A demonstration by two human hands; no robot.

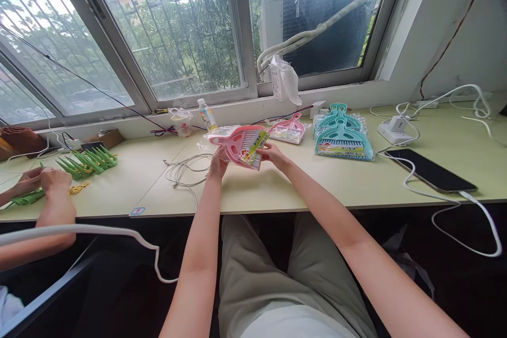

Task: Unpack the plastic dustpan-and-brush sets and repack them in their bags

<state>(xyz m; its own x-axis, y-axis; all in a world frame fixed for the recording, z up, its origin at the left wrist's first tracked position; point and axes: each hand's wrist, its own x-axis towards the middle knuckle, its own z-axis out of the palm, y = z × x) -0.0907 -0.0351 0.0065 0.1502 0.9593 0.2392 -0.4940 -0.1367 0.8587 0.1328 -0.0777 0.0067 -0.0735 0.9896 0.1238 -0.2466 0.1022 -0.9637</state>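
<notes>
A pink dustpan and brush set (236,143) is held up just above the table, tilted, with its white bristles towards the right. My left hand (218,163) grips it from below at its left part. Closed at the right edge, my right hand (275,156) pinches the set beside its yellow-green label (255,148). Crumpled transparent wrap (209,140) shows behind the handle. Another pink dustpan and brush set (288,129) lies just beyond my right hand. Farther right are several turquoise dustpan and brush sets (343,137) in transparent wrapping.
Thin cable (184,169) lies coiled left of my hands. A bottle (206,114) stands by the window. On the right are a phone (431,170), white cables and a charger (396,129). At far left, a co-worker's hands (53,179) handle green strips beside a green bundle (87,162).
</notes>
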